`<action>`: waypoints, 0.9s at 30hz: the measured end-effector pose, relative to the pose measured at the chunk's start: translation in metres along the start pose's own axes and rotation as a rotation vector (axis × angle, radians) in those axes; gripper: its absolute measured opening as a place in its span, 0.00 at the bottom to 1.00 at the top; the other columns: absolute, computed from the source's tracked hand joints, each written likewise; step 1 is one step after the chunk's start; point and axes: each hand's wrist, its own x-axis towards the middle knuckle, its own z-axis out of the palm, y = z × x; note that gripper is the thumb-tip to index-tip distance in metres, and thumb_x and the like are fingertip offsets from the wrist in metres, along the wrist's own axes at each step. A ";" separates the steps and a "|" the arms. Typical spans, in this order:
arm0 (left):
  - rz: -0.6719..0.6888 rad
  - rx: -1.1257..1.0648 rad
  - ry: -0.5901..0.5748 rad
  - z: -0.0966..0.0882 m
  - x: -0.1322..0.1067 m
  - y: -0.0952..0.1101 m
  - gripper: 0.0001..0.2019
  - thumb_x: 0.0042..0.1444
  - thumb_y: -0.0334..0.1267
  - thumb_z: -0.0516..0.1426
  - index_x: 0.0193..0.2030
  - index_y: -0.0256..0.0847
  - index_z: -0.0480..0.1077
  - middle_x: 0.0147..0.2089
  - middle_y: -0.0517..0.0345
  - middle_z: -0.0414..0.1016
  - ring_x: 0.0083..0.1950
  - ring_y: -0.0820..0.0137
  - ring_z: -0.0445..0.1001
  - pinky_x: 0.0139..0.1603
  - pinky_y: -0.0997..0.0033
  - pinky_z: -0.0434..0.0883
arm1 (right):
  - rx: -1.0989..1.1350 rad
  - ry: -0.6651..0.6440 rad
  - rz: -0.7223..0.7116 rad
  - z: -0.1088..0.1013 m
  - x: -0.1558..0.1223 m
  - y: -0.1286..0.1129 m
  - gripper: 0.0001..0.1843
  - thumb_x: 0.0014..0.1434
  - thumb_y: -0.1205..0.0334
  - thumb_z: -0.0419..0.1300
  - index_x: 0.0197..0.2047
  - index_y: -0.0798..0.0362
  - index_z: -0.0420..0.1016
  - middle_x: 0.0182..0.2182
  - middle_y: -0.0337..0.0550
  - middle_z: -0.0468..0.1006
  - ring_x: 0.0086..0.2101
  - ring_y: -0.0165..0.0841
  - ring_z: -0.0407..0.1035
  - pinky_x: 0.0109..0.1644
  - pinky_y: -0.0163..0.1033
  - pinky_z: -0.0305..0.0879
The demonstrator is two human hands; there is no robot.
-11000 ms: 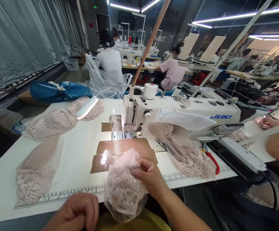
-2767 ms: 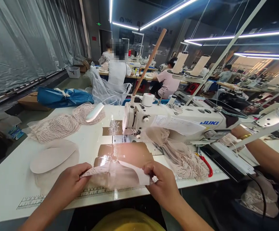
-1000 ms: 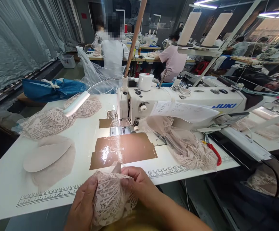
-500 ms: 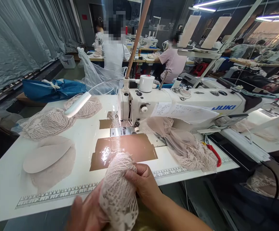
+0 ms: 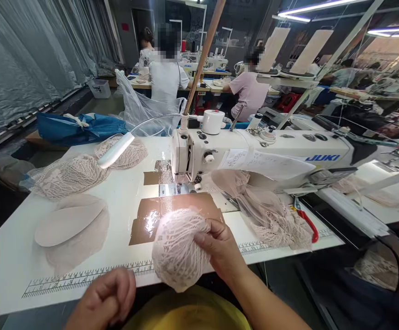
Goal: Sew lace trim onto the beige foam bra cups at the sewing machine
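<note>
Between thumb and fingers, my right hand [image 5: 221,247] pinches the right edge of a pale lace bra cup [image 5: 180,247]. The cup's rounded lace face shows, held over the table's front edge before the sewing machine [image 5: 254,149]. My left hand [image 5: 105,295] is apart from the cup, near the printed ruler [image 5: 79,277], fingers curled in and nothing visible in them. On the left lie several lace cups [image 5: 70,174] and a smooth beige pad [image 5: 70,224] on a thin fabric piece [image 5: 77,256].
A white lamp [image 5: 117,150] arches over the table's left side. Brown tape [image 5: 175,204] covers part of the surface before the needle. Lace and mesh pieces [image 5: 264,211] lie under the machine arm, beside red-handled snips [image 5: 307,220]. A yellow rounded surface [image 5: 188,311] is below the table edge. People sit at machines beyond.
My left hand has let go of the lace cup and moved left. My right hand has lifted the cup and turned its rounded face into view.
</note>
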 end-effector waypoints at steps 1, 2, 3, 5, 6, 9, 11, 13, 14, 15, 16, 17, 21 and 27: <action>0.105 0.140 0.044 -0.004 0.000 0.008 0.13 0.51 0.50 0.64 0.31 0.43 0.71 0.34 0.58 0.75 0.31 0.72 0.69 0.34 0.76 0.70 | -0.073 -0.092 0.021 0.002 -0.002 -0.002 0.13 0.44 0.57 0.73 0.28 0.54 0.76 0.27 0.37 0.76 0.28 0.29 0.68 0.35 0.35 0.65; 0.196 0.288 0.072 -0.006 0.001 0.017 0.16 0.50 0.50 0.65 0.41 0.46 0.72 0.47 0.55 0.75 0.43 0.66 0.72 0.45 0.71 0.71 | -0.149 -0.192 0.043 0.005 -0.004 -0.004 0.12 0.44 0.59 0.73 0.28 0.54 0.75 0.28 0.37 0.75 0.29 0.29 0.67 0.35 0.34 0.64; 0.253 0.435 0.070 -0.005 0.002 0.026 0.24 0.47 0.49 0.66 0.51 0.48 0.70 0.57 0.53 0.70 0.54 0.59 0.69 0.55 0.65 0.68 | -0.223 -0.289 0.062 0.009 -0.006 -0.004 0.11 0.45 0.61 0.72 0.29 0.54 0.75 0.29 0.37 0.75 0.29 0.29 0.67 0.35 0.33 0.63; 0.253 0.688 -0.008 0.003 0.007 0.044 0.37 0.42 0.46 0.68 0.61 0.50 0.63 0.64 0.52 0.63 0.63 0.51 0.61 0.62 0.59 0.63 | -0.368 -0.439 0.066 0.017 -0.009 -0.003 0.09 0.49 0.63 0.70 0.31 0.54 0.74 0.30 0.36 0.74 0.30 0.28 0.66 0.35 0.33 0.62; 0.205 0.771 -0.064 0.009 0.011 0.051 0.36 0.42 0.43 0.68 0.60 0.50 0.64 0.61 0.52 0.66 0.62 0.51 0.63 0.59 0.60 0.65 | -0.441 -0.479 0.041 0.021 -0.010 -0.003 0.07 0.50 0.64 0.68 0.32 0.54 0.74 0.29 0.36 0.73 0.29 0.27 0.64 0.35 0.32 0.61; 0.081 0.830 -0.188 0.027 0.023 0.061 0.17 0.51 0.40 0.62 0.48 0.44 0.72 0.43 0.57 0.76 0.44 0.61 0.74 0.42 0.71 0.73 | -0.632 -0.457 -0.133 0.025 -0.010 -0.001 0.05 0.55 0.65 0.65 0.30 0.54 0.73 0.27 0.35 0.71 0.29 0.27 0.63 0.34 0.31 0.59; 0.080 0.779 -0.231 0.033 0.030 0.059 0.10 0.54 0.42 0.59 0.40 0.40 0.73 0.35 0.58 0.75 0.35 0.66 0.73 0.35 0.75 0.71 | -0.688 -0.390 -0.251 0.024 -0.008 0.001 0.06 0.57 0.65 0.62 0.28 0.54 0.72 0.28 0.36 0.72 0.31 0.28 0.65 0.35 0.32 0.59; 0.098 0.724 -0.259 0.034 0.034 0.054 0.10 0.56 0.44 0.58 0.37 0.39 0.72 0.34 0.58 0.74 0.34 0.68 0.71 0.33 0.76 0.70 | -0.699 -0.328 -0.308 0.022 -0.006 0.002 0.08 0.58 0.64 0.61 0.27 0.54 0.72 0.29 0.38 0.74 0.32 0.29 0.67 0.36 0.32 0.60; 0.106 0.705 -0.273 0.033 0.035 0.051 0.10 0.56 0.44 0.58 0.36 0.39 0.72 0.34 0.58 0.74 0.34 0.68 0.71 0.33 0.76 0.69 | -0.700 -0.301 -0.312 0.021 -0.004 0.003 0.08 0.58 0.64 0.61 0.27 0.54 0.71 0.29 0.38 0.74 0.32 0.29 0.67 0.36 0.32 0.61; 0.112 0.692 -0.282 0.032 0.037 0.049 0.11 0.57 0.45 0.58 0.36 0.39 0.71 0.34 0.58 0.73 0.34 0.68 0.70 0.33 0.76 0.69 | -0.704 -0.275 -0.309 0.021 -0.003 0.004 0.08 0.57 0.64 0.61 0.26 0.54 0.71 0.29 0.38 0.75 0.31 0.29 0.68 0.35 0.32 0.61; 0.119 0.688 -0.285 0.031 0.038 0.049 0.11 0.57 0.45 0.58 0.36 0.39 0.71 0.34 0.58 0.73 0.34 0.68 0.70 0.34 0.76 0.69 | -0.710 -0.254 -0.303 0.021 -0.002 0.004 0.09 0.57 0.65 0.61 0.26 0.54 0.70 0.28 0.38 0.75 0.30 0.29 0.67 0.34 0.32 0.61; 0.122 0.690 -0.284 0.030 0.039 0.048 0.11 0.57 0.45 0.58 0.36 0.39 0.71 0.34 0.58 0.72 0.34 0.68 0.69 0.35 0.76 0.69 | -0.720 -0.238 -0.295 0.021 -0.001 0.005 0.09 0.56 0.65 0.61 0.25 0.54 0.69 0.27 0.38 0.75 0.29 0.29 0.67 0.33 0.32 0.61; 0.123 0.712 -0.264 0.028 0.043 0.052 0.11 0.59 0.46 0.57 0.35 0.39 0.71 0.33 0.58 0.70 0.35 0.69 0.67 0.35 0.76 0.67 | -0.773 -0.197 -0.265 0.022 0.003 0.007 0.09 0.54 0.65 0.62 0.23 0.55 0.69 0.23 0.37 0.73 0.25 0.28 0.65 0.29 0.32 0.58; 0.111 0.740 -0.291 0.030 0.053 0.053 0.17 0.65 0.48 0.49 0.33 0.38 0.69 0.31 0.59 0.65 0.33 0.71 0.63 0.33 0.76 0.62 | -0.806 -0.156 -0.221 0.020 0.008 0.008 0.11 0.52 0.62 0.64 0.22 0.55 0.71 0.20 0.36 0.71 0.23 0.27 0.62 0.26 0.31 0.55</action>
